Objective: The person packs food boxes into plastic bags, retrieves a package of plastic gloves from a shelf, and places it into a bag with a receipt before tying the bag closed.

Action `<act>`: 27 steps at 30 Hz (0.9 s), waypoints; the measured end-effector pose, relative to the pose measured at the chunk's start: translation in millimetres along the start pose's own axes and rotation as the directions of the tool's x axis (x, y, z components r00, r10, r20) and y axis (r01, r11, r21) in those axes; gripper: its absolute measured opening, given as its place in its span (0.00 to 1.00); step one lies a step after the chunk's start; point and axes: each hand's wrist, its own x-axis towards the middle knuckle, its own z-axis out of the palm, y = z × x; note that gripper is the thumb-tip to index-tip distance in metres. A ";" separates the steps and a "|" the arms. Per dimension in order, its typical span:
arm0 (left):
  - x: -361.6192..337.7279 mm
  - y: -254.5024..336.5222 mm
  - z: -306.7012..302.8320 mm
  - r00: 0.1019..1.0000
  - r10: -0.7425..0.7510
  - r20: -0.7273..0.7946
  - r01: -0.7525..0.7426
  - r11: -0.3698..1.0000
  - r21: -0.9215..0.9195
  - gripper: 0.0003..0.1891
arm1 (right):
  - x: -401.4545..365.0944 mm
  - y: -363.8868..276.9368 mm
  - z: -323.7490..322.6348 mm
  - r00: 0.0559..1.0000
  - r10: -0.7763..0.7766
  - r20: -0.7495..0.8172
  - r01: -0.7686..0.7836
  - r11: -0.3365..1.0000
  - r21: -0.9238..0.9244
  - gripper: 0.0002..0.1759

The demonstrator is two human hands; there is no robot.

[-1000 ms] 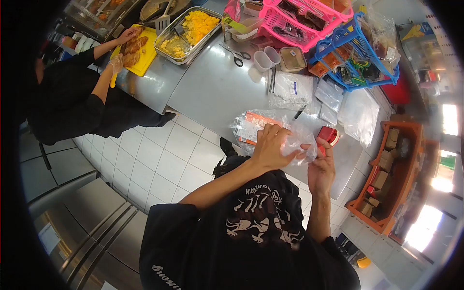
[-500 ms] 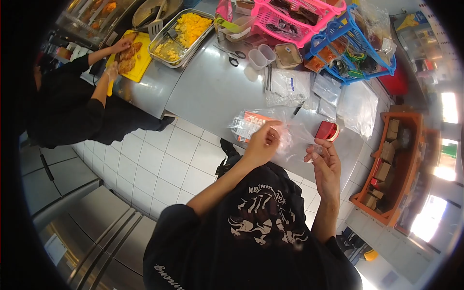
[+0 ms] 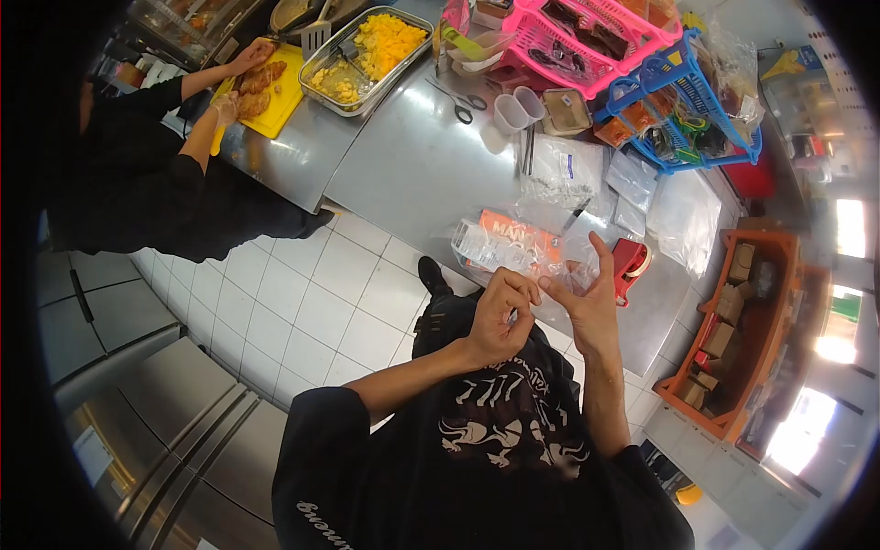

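Note:
My left hand (image 3: 504, 316) is closed, its fingertips pinched on the thin edge of a clear plastic bag (image 3: 550, 284). Beside it, my right hand (image 3: 591, 307) has its index finger stretched up and its thumb out toward the left hand, with plastic film behind the fingers. Just beyond both hands, an orange and white printed package (image 3: 513, 240) in clear plastic lies at the table's near edge. A red tape dispenser (image 3: 630, 266) stands right of my right hand, and a black marker (image 3: 577, 213) lies past the package.
Clear bags (image 3: 564, 170), plastic cups (image 3: 513, 110), scissors (image 3: 466, 108), and pink (image 3: 568, 50) and blue (image 3: 683, 105) baskets lie farther back. At left, a co-worker's gloved hand (image 3: 225, 108) is by a yellow board (image 3: 284, 101), near a tray (image 3: 348, 108) of yellow food. An orange crate (image 3: 733, 422) stands right.
My left hand has moved down toward my body and the right hand has come closer to it, its index finger now raised. The printed package shows more. The whole view has shifted slightly.

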 end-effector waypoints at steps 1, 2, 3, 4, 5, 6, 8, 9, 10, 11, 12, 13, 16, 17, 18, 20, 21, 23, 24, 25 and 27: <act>2.3 -1.0 0.4 0.999 0.024 0.044 -0.024 1.000 0.008 0.13 | 1.5 0.4 -1.7 1.000 0.003 0.000 -0.003 1.000 -0.004 0.42; 6.1 -0.4 0.5 0.995 0.047 0.090 -0.049 0.999 0.013 0.13 | 4.0 0.7 -3.9 0.994 0.085 0.070 -0.086 0.996 0.014 0.41; 8.3 2.8 -3.5 0.995 0.043 0.087 -0.044 0.999 0.006 0.13 | 3.6 1.2 -5.0 0.976 0.168 0.139 -0.173 0.985 0.025 0.40; 12.1 7.5 -12.2 0.986 0.118 0.122 -0.133 0.983 0.127 0.12 | 2.8 0.9 -5.5 0.976 0.170 0.137 -0.174 0.985 0.016 0.40; 17.4 10.7 -23.9 0.967 0.191 0.167 -0.228 0.943 0.244 0.11 | 4.2 0.2 -5.6 0.998 0.064 0.028 -0.065 0.997 0.038 0.39; 20.4 10.7 -42.4 0.960 0.117 0.254 -0.197 0.928 0.318 0.23 | 5.7 -1.0 -6.6 0.995 -0.042 -0.088 0.047 0.998 0.049 0.38; 41.7 18.8 -55.5 0.934 0.040 0.354 -0.216 0.854 0.474 0.36 | 4.6 -13.4 -14.2 0.997 0.055 -0.052 -0.045 0.983 0.180 0.36; 54.2 21.5 -57.6 0.900 -0.058 0.432 -0.249 0.746 0.618 0.50 | 3.8 -17.4 -20.1 0.989 0.149 0.004 -0.142 0.940 0.310 0.33; 57.9 10.9 -58.7 0.900 -0.057 0.432 -0.247 0.750 0.613 0.50 | 5.2 -14.9 -31.8 0.964 0.237 0.118 -0.265 0.874 0.407 0.31; 56.2 -6.4 -58.9 0.854 -0.106 0.510 -0.278 0.734 0.619 0.61 | 5.9 -16.8 -30.9 0.964 0.241 0.116 -0.268 0.876 0.401 0.31; 52.6 -24.0 -58.2 0.800 -0.156 0.579 -0.310 0.718 0.623 0.72 | 8.5 -20.6 -28.4 0.948 0.262 0.182 -0.318 0.817 0.480 0.31; 47.3 -41.9 -55.1 0.805 -0.157 0.573 -0.305 0.718 0.625 0.72 | 9.7 -24.2 -25.0 0.928 0.275 0.253 -0.371 0.747 0.551 0.31; 44.3 -85.8 -39.4 0.875 -0.156 0.458 -0.182 0.770 0.611 0.71 | 2.0 -35.3 -0.1 0.902 0.262 0.344 -0.406 0.784 0.470 0.31; 44.8 -94.9 -36.2 0.877 -0.153 0.455 -0.183 0.770 0.611 0.71 | -1.7 -31.9 6.2 0.901 0.260 0.346 -0.406 0.786 0.466 0.31; 44.8 -106.0 -33.9 0.844 -0.253 0.473 -0.183 0.692 0.698 0.66 | -6.0 -25.7 11.2 0.883 0.269 0.385 -0.433 0.783 0.447 0.31; 26.9 -155.1 -36.8 0.846 -0.165 0.507 -0.338 0.569 0.749 0.47 | -13.7 -25.4 21.3 0.872 0.245 0.424 -0.416 0.826 0.379 0.39; 13.6 -181.3 -41.8 0.848 -0.168 0.503 -0.332 0.572 0.750 0.47 | -16.8 -23.4 16.7 0.870 0.251 0.424 -0.422 0.825 0.375 0.39; 0.6 -211.5 -49.7 0.910 -0.045 0.413 -0.041 0.979 0.197 0.38 | -16.9 -19.4 -1.9 0.913 0.078 0.400 0.006 0.978 -0.206 0.48; -2.1 -202.4 -47.2 0.909 -0.049 0.415 -0.037 0.980 0.197 0.38 | -15.7 -21.2 -12.3 0.914 0.081 0.398 0.002 0.979 -0.204 0.48; -6.3 -191.7 -42.6 0.941 -0.172 0.291 0.166 0.985 0.044 0.35 | -13.3 -23.9 -23.3 0.958 0.081 0.274 0.102 0.798 -0.594 0.53; -6.3 -195.6 -41.5 0.933 -0.306 0.188 0.332 0.934 -0.129 0.33 | -2.6 -13.9 -25.1 0.987 0.014 0.157 0.133 0.465 -0.875 0.58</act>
